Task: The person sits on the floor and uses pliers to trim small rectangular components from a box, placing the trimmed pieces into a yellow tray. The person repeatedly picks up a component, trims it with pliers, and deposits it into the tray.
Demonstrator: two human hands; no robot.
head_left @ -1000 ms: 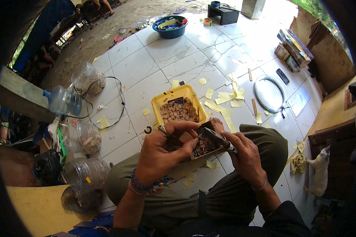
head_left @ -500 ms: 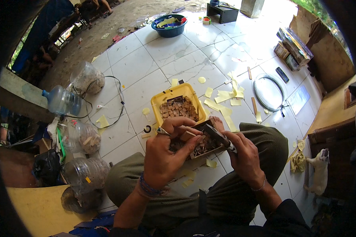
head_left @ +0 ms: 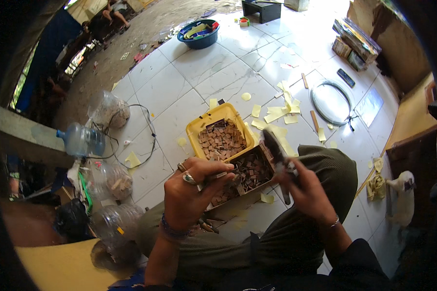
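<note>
L hand (head_left: 192, 191) pinching small piece (head_left: 222, 175), R hand (head_left: 308, 194) w/ dark tool (head_left: 275, 149), ctr of frame.

L fingers nearly closed, thumb & index tips around the piece, just below ctr; mostly hidden, only a thin edge shows, pointing roughly L–R, so its shape's hard to tell. R fingers wrapped round the tool, right of ctr; motion blur, so exact type & each finger's position unclear. Tool's long axis runs steeply, upper L to lower R: upper end points away from the person, lower end sticks out below the hand. Box (head_left: 250, 191) of brown chips part-hidden behind L hand; yellow tray (head_left: 193, 132) w/ more chips just beyond, upper L of box.
</note>
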